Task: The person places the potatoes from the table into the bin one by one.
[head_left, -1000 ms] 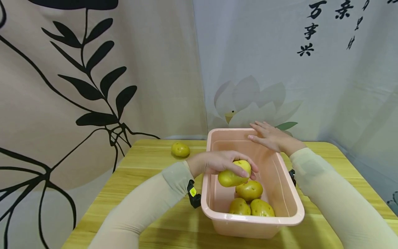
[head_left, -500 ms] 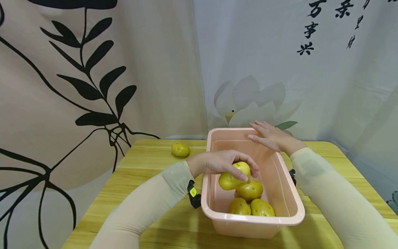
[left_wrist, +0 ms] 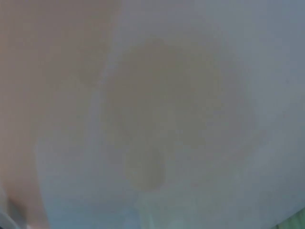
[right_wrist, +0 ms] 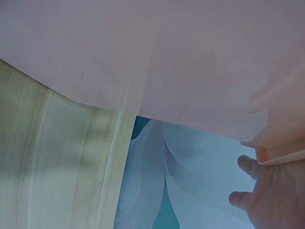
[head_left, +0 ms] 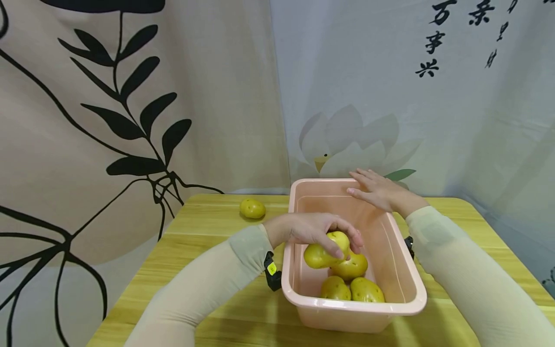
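My left hand holds a yellow potato inside the pink plastic tub, thumb on the near side and fingers over the far side. Just below it lie several more potatoes on the tub's floor, one partly covered by the held potato. With fingers spread, my right hand rests on the tub's far right rim. In the right wrist view, that hand touches the rim beside the tub's outer wall. The left wrist view is filled by a blurred tub wall.
One potato lies on the wooden table, left of the tub near the back edge. Behind the table hangs a printed curtain.
My left hand has lowered slightly with the potato, which now overlaps the potato below it more. The right hand and the tub have not visibly moved.
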{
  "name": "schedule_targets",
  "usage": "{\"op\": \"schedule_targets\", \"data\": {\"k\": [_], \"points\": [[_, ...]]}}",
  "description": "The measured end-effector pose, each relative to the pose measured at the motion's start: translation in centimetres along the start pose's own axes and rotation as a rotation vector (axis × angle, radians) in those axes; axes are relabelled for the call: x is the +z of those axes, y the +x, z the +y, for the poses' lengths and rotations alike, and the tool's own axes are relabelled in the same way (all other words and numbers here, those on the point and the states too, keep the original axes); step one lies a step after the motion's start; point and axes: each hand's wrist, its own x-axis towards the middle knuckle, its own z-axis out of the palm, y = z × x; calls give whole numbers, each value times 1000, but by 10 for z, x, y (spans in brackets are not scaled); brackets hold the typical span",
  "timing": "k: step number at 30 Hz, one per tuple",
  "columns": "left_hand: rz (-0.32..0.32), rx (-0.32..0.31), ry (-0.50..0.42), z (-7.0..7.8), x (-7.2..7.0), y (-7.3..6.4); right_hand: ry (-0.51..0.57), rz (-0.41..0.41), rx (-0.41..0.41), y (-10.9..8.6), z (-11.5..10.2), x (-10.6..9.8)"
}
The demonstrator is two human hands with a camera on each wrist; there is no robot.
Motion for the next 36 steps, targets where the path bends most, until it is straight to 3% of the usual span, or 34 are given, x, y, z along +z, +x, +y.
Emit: {"op": "schedule_targets", "data": {"k": [25, 36], "points": [[-84, -65, 191, -2, 2, 11, 5, 11, -10, 2, -2, 0], [-111, -47, 271, -5, 0, 14, 19, 14, -13, 0, 1, 0]]}}
